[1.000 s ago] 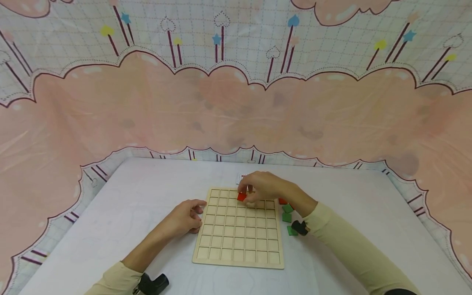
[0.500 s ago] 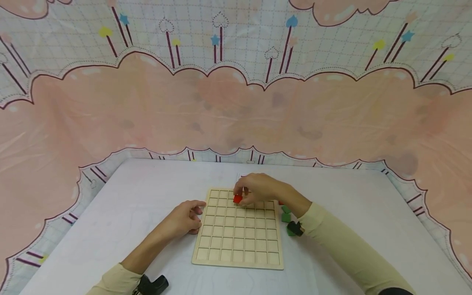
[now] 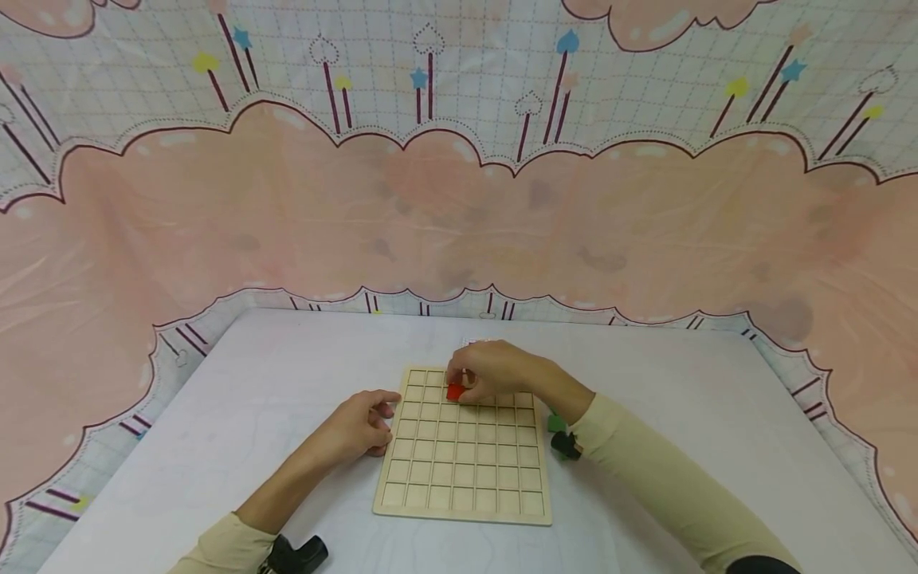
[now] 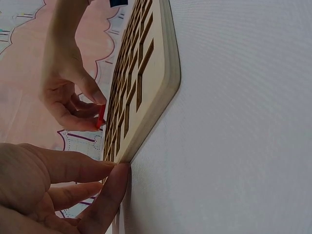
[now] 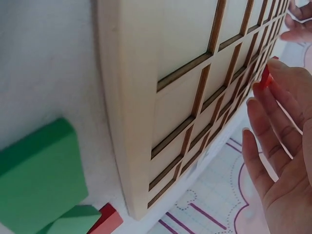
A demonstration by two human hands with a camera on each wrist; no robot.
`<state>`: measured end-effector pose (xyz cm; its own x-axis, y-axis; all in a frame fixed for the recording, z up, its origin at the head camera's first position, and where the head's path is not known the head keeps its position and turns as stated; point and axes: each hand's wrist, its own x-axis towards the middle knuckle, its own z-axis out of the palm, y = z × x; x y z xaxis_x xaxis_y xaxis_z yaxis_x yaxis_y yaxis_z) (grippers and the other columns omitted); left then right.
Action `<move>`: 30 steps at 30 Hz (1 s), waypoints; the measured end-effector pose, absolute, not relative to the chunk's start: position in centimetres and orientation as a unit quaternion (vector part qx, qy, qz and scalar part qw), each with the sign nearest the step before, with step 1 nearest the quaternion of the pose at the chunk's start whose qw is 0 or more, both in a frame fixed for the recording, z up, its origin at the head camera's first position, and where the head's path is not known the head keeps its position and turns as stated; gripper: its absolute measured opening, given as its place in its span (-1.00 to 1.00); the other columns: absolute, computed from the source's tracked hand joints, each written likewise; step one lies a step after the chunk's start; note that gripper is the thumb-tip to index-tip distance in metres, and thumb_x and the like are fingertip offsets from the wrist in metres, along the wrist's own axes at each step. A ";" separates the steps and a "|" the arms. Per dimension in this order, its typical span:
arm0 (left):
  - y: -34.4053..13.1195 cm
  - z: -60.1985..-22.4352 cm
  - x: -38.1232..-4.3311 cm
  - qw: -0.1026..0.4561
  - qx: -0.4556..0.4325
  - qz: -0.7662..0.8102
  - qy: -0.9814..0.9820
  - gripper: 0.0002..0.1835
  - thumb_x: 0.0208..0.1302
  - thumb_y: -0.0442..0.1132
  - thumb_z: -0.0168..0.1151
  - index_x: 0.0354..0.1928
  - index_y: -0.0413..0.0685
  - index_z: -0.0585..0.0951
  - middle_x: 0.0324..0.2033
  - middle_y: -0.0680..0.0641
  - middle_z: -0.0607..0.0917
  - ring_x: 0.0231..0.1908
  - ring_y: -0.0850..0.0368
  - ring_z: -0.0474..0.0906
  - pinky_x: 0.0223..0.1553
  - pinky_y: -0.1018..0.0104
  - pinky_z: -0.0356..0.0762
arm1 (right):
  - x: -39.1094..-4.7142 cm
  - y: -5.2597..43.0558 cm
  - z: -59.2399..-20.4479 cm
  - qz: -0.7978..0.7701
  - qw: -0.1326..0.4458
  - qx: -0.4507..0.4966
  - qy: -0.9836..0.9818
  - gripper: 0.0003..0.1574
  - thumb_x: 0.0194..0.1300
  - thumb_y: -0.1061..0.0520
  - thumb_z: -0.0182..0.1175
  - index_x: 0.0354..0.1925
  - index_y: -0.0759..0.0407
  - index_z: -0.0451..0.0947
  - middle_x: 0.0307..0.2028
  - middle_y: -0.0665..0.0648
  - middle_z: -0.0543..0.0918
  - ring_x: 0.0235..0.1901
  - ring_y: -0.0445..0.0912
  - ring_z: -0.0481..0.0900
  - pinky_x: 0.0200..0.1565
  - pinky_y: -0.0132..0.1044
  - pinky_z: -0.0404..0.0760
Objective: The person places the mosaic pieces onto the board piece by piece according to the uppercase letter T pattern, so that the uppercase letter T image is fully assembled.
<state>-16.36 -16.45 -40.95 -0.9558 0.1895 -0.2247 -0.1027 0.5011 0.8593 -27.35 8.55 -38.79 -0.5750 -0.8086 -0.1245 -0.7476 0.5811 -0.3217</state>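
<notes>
A pale wooden board [image 3: 464, 454] with a grid of square recesses lies flat on the table. My right hand [image 3: 498, 368] is over the far part of the board and pinches a small red square tile [image 3: 455, 392] between thumb and fingers. In the right wrist view the red tile [image 5: 265, 77] stands tilted at the fingertips, close to the grid; whether it touches the board I cannot tell. My left hand [image 3: 356, 422] rests beside the board's left edge, with index finger and thumb touching that edge at separate spots, as the left wrist view [image 4: 73, 190] also shows.
Green tiles [image 5: 44, 170] lie on the table just right of the board, with a red tile [image 5: 106, 219] by them; the right forearm partly hides them in the head view. A printed card [image 3: 475, 342] lies behind the board, mostly covered by the right hand.
My right hand has moved a little left and nearer over the board, carrying the red tile with it. The left hand and the board have stayed in place.
</notes>
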 end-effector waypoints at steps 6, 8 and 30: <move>-16.3 -40.9 -16.4 0.147 0.023 0.495 0.856 -0.32 0.09 -0.67 0.22 0.33 -0.38 0.44 -0.13 -0.17 0.47 -0.37 0.08 0.47 -0.47 0.29 0.63 | -27.1 8.1 -38.7 -0.112 0.129 -0.449 0.877 -0.72 0.28 -0.03 0.41 -0.04 -0.10 0.71 -0.23 -0.20 0.61 -0.21 -0.27 0.54 -0.19 -0.37 0.55; -16.3 -40.9 -16.4 0.147 0.022 0.495 0.856 -0.32 0.09 -0.68 0.22 0.33 -0.38 0.44 -0.13 -0.17 0.47 -0.37 0.08 0.47 -0.48 0.29 0.63 | -27.1 8.0 -38.8 -0.107 0.127 -0.449 0.878 -0.73 0.28 -0.03 0.41 -0.04 -0.10 0.70 -0.23 -0.19 0.60 -0.22 -0.27 0.54 -0.20 -0.38 0.55; -16.4 -41.0 -16.4 0.149 0.017 0.498 0.854 -0.31 0.08 -0.67 0.21 0.34 -0.38 0.43 -0.12 -0.17 0.47 -0.37 0.09 0.47 -0.47 0.30 0.63 | -27.1 8.1 -39.0 -0.110 0.122 -0.443 0.881 -0.69 0.30 0.01 0.38 0.02 -0.07 0.69 -0.17 -0.15 0.61 -0.22 -0.29 0.54 -0.14 -0.36 0.57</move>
